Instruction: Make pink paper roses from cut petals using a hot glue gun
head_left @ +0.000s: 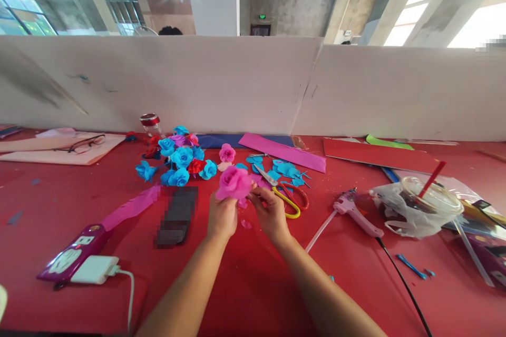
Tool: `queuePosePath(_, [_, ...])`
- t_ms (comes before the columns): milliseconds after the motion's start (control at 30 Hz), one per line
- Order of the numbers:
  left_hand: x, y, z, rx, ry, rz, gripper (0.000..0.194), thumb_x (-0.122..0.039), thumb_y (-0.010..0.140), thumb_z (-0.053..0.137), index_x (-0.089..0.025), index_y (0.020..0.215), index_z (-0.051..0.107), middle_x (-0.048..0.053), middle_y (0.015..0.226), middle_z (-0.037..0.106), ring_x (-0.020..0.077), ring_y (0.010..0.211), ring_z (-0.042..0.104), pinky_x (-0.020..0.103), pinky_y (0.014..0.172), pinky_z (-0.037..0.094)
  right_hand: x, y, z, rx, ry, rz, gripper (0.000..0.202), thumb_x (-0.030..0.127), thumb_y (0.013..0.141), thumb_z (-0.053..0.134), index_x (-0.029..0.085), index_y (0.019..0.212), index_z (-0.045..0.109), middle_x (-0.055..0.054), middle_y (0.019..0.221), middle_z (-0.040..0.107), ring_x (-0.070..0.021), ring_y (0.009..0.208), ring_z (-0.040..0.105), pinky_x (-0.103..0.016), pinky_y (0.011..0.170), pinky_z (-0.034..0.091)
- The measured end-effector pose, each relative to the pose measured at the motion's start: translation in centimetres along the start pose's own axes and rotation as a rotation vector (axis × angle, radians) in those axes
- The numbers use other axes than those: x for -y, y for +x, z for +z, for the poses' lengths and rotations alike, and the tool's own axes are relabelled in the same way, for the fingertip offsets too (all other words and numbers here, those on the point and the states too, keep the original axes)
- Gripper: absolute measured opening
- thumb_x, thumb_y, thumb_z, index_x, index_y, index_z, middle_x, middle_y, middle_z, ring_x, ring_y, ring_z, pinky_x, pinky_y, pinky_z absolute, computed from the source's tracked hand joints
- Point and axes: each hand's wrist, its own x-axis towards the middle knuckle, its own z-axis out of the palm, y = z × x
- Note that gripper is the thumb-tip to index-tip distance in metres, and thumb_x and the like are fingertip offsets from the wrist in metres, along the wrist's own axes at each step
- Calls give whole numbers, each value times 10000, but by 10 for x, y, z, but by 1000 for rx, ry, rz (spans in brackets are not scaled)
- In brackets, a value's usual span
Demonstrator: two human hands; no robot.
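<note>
My left hand (223,216) is closed around the base of a pink paper flower (233,182), which stands upright above it with its petals spread. Close against the bloom's right side, my right hand (271,213) pinches its thumb and fingers together; whether a petal or the flower's edge is between them I cannot make out. Scissors (290,201) with yellow and red handles lie just beyond that hand. Blue paper petals (286,169) are scattered behind the scissors. A smaller pink flower (227,152) lies behind the one I hold.
Blue and red paper flowers (182,158) cluster at left, near a dark phone (177,216). A pink glue gun (358,213) with a cable rests at right, beside a bagged drink cup (427,200). A white charger (95,268) lies front left. A white partition (177,84) borders the red table (245,295).
</note>
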Motion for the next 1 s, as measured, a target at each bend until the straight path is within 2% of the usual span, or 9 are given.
queuePosePath(100, [-2, 5, 3, 1, -78, 54, 161, -277, 631, 789, -178, 704, 684, 32, 730, 718, 221, 827, 693, 360, 811, 512, 5, 0, 0, 6, -65, 5, 146, 249, 818, 587, 208, 911, 693, -34, 827, 713, -161, 671, 596, -273, 641, 470])
queuePosePath(200, [-3, 7, 1, -4, -117, 52, 194, -291, 623, 805, -169, 696, 673, 26, 719, 713, 208, 799, 701, 389, 841, 516, 6, -1, -1, -9, -137, -18, 128, 223, 804, 596, 210, 870, 705, -30, 781, 707, -154, 633, 579, -266, 604, 455])
queuePosePath(600, [3, 2, 6, 41, -88, 65, 172, -298, 638, 792, -171, 667, 679, 15, 667, 685, 207, 806, 691, 371, 810, 540, 8, -4, -4, -115, -136, -106, 112, 186, 803, 605, 215, 755, 702, -24, 688, 670, -163, 621, 586, -275, 606, 461])
queuePosePath(800, [0, 4, 5, 44, -104, 63, 176, -291, 642, 794, -176, 684, 669, 3, 667, 669, 192, 791, 685, 367, 813, 536, 5, -5, -5, -53, -207, -162, 173, 182, 844, 561, 231, 842, 726, -50, 798, 698, -181, 725, 633, -289, 683, 488])
queuePosePath(1000, [-3, 9, 0, 55, -183, 84, 151, -270, 679, 776, -183, 705, 656, -26, 722, 646, 135, 745, 658, 349, 813, 536, 4, -3, -3, -13, -157, -21, 178, 160, 817, 577, 219, 884, 732, -39, 818, 735, -182, 706, 650, -279, 656, 495])
